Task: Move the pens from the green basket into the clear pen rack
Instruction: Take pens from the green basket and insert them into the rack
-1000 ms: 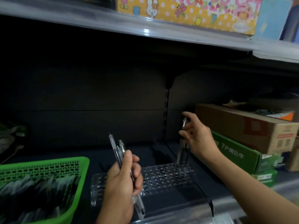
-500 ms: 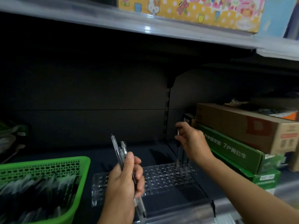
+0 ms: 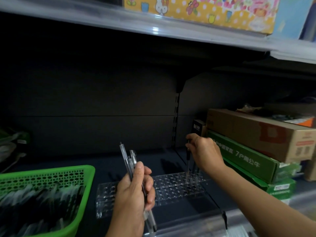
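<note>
A green basket (image 3: pixel 85 170) full of pens (image 3: pixel 42 202) sits at the lower left of the dark shelf. The clear pen rack (image 3: pixel 171 187) lies in the middle, with a few pens standing in its far right holes. My left hand (image 3: pixel 135 194) is closed around a small bunch of clear pens (image 3: pixel 127 158), held upright in front of the rack. My right hand (image 3: pixel 205 153) pinches a single pen (image 3: pixel 188 161) by its top, its tip down in a hole at the rack's right end.
Stacked cardboard boxes, a brown box (image 3: pixel 256 132) on green boxes (image 3: pixel 248 161), stand right of the rack. A shelf upright (image 3: pixel 176 120) rises behind. An upper shelf edge (image 3: pixel 153 29) overhangs. Bagged goods (image 3: pixel 10 144) sit at far left.
My right hand has come down from above the rack, lowering its pen into a hole at the right end. The left hand has stayed almost still with its bunch.
</note>
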